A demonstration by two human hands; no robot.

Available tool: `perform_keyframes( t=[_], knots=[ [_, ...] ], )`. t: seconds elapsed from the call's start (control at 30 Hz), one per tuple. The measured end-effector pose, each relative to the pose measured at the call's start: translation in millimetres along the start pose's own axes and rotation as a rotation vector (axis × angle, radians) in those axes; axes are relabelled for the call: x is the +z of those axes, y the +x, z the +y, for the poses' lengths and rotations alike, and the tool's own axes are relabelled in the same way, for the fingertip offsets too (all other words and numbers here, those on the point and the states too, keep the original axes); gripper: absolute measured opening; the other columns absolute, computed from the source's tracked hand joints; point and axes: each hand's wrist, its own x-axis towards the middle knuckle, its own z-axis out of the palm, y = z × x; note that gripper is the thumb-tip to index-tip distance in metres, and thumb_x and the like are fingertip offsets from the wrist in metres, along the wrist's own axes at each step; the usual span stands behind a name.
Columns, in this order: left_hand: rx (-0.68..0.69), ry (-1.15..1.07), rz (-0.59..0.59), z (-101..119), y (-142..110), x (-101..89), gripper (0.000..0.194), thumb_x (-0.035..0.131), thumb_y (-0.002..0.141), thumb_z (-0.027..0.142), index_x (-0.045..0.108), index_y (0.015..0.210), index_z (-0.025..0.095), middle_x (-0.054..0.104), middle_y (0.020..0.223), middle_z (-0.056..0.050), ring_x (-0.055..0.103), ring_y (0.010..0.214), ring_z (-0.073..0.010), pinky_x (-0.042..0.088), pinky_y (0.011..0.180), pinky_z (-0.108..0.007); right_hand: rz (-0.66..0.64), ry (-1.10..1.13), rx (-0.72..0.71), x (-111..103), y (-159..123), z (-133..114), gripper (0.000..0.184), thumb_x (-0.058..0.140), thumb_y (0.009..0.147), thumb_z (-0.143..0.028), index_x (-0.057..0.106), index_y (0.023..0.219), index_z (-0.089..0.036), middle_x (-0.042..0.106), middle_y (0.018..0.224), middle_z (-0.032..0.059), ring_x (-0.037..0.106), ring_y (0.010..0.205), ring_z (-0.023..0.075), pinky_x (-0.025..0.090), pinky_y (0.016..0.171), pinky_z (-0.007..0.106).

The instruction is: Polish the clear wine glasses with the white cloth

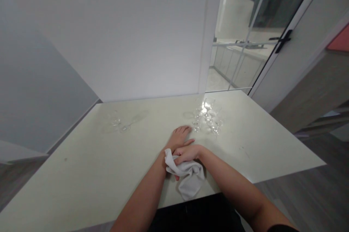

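My left hand [179, 136] lies on the pale table with its fingers stretched out, close to a cluster of clear glasses [208, 116]. Crossed over my left wrist is my right hand [188, 153], closed on a crumpled white cloth [191, 177]. The cloth touches the left wrist and hangs down toward the table's near edge. Several glasses stand tightly grouped just beyond the left fingertips; their outlines overlap and are hard to separate. Farther left sits another clear glass [117, 121], faint against the tabletop.
The pale table [89, 166] backs onto a white wall [152, 36]. At the right, a glazed door [240, 43] with a black handle [283, 41] shows a counter behind it. The table's right corner juts out over a grey wood-look floor [308, 188].
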Motion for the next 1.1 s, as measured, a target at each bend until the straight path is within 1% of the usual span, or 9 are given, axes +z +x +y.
perform_keyframes(
  t=[0.07,0.17,0.27,0.4,0.5,0.6,0.83,0.97,1.1],
  knots=[
    [0.056,-0.034,0.016,-1,0,4.0,0.053,0.062,0.089,0.049,0.055,0.134,0.022,0.053,0.142,-0.013,0.047,0.132,-0.0286,0.040,0.109,-0.047,-0.006,0.000,0.005,1,-1,-1,0.028,0.070,0.083,-0.037,0.073,0.092,-0.011,0.071,0.075,0.0014,0.066,0.074,0.0149,0.051,0.077,0.026],
    [0.153,-0.053,-0.008,-3,1,8.4,0.041,0.055,0.094,0.046,0.060,0.130,0.027,0.054,0.143,-0.010,0.047,0.134,-0.0263,0.039,0.111,-0.045,0.002,-0.032,-0.001,4,-5,-6,0.022,0.070,0.082,-0.035,0.073,0.087,-0.014,0.070,0.073,0.0013,0.065,0.074,0.0161,0.050,0.074,0.026],
    [0.184,-0.044,-0.031,-3,3,11.5,0.044,0.054,0.094,0.050,0.058,0.134,0.033,0.052,0.147,-0.006,0.043,0.138,-0.0261,0.034,0.114,-0.047,0.007,-0.092,-0.015,7,-8,-10,0.016,0.067,0.085,-0.030,0.074,0.087,-0.016,0.070,0.071,-0.0001,0.064,0.072,0.0164,0.049,0.074,0.025],
    [0.164,-0.008,-0.034,-1,3,13.4,0.056,0.057,0.090,0.056,0.050,0.142,0.035,0.047,0.152,-0.006,0.039,0.142,-0.0280,0.031,0.115,-0.048,0.015,-0.156,0.006,6,-6,-11,0.016,0.064,0.087,-0.026,0.075,0.093,-0.015,0.070,0.075,-0.0012,0.063,0.072,0.0143,0.049,0.079,0.025],
    [0.139,0.063,-0.089,2,2,12.9,0.055,0.054,0.094,0.046,0.042,0.147,0.036,0.040,0.157,-0.006,0.033,0.145,-0.0281,0.029,0.115,-0.047,-0.011,-0.149,0.020,5,-4,-9,0.018,0.063,0.087,-0.025,0.074,0.093,-0.013,0.070,0.075,0.0001,0.062,0.069,0.0143,0.049,0.078,0.027],
    [0.123,0.127,-0.128,5,3,11.7,0.055,0.048,0.097,0.031,0.036,0.151,0.035,0.037,0.158,-0.005,0.031,0.146,-0.0276,0.028,0.114,-0.046,0.010,-0.124,0.032,7,-5,-10,0.016,0.061,0.088,-0.022,0.074,0.088,-0.013,0.068,0.070,-0.0005,0.062,0.068,0.0148,0.049,0.076,0.027],
    [0.105,0.135,-0.092,10,7,11.5,0.057,0.047,0.094,0.026,0.038,0.150,0.036,0.044,0.153,-0.007,0.037,0.140,-0.0302,0.032,0.110,-0.049,0.090,-0.138,0.049,9,-8,-13,0.012,0.064,0.085,-0.023,0.072,0.078,-0.016,0.066,0.067,-0.0005,0.060,0.065,0.0144,0.048,0.069,0.025],
    [0.090,0.149,-0.078,13,10,12.0,0.057,0.048,0.094,0.030,0.040,0.149,0.035,0.045,0.151,-0.009,0.040,0.134,-0.0332,0.033,0.107,-0.052,0.108,-0.135,0.031,7,-8,-11,0.013,0.063,0.084,-0.020,0.073,0.077,-0.016,0.066,0.067,0.0000,0.059,0.066,0.0151,0.048,0.069,0.025],
    [0.073,0.141,-0.074,15,14,13.5,0.057,0.052,0.093,0.036,0.040,0.149,0.035,0.044,0.150,-0.010,0.040,0.132,-0.0340,0.033,0.106,-0.052,0.084,-0.131,0.062,4,-11,-10,0.015,0.061,0.085,-0.022,0.073,0.078,-0.016,0.066,0.066,0.0001,0.060,0.069,0.0157,0.048,0.071,0.024]
  ],
)
